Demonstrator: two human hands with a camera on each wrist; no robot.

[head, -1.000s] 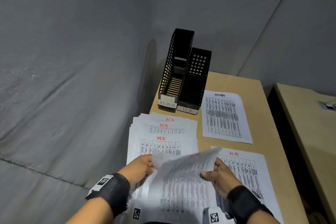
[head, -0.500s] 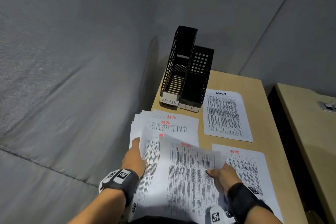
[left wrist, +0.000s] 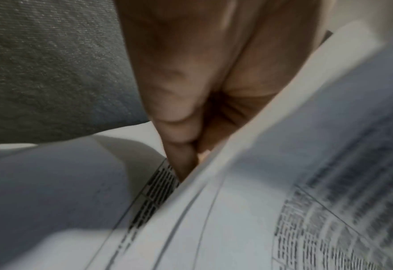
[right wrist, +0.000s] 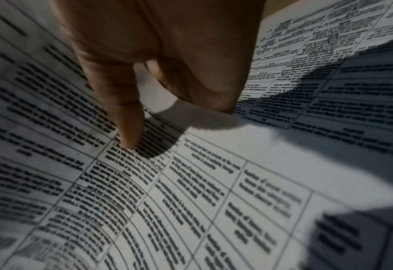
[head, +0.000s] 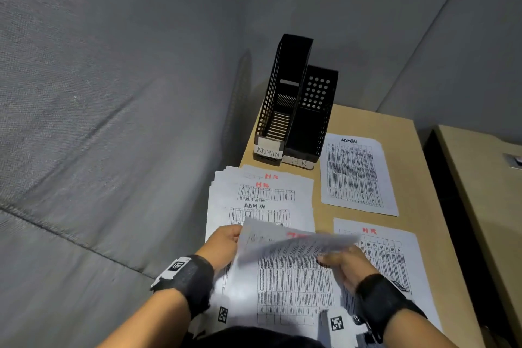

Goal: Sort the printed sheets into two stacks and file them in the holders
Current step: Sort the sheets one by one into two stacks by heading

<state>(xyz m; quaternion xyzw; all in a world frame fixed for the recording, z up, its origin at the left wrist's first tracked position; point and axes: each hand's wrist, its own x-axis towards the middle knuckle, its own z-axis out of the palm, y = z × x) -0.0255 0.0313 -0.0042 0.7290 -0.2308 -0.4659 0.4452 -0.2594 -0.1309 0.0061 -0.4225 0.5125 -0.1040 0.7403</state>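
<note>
Both hands hold one printed sheet (head: 291,271) with a blurred red heading, raised over the near table edge, its far end curled up. My left hand (head: 226,244) pinches its left edge; in the left wrist view the curled fingers (left wrist: 179,127) sit against the sheet (left wrist: 283,182). My right hand (head: 340,263) grips the right edge, forefinger (right wrist: 121,113) on the print. Beneath lies the fanned pile (head: 262,198), an ADMIN sheet on top. A single ADMIN sheet (head: 356,175) and an HR sheet (head: 387,254) lie to the right. The black ADMIN holder (head: 279,110) and HR holder (head: 310,121) stand behind.
The tan table (head: 322,209) meets a grey fabric wall (head: 113,121) on the left and behind. A dark gap (head: 454,206) separates it from a second tan table (head: 485,178) on the right. Bare wood shows between the sheets.
Half a second ago the sheet lay flat over the pile under both hands. Now it is lifted with its far end curling, and an ADMIN-headed sheet shows on the pile.
</note>
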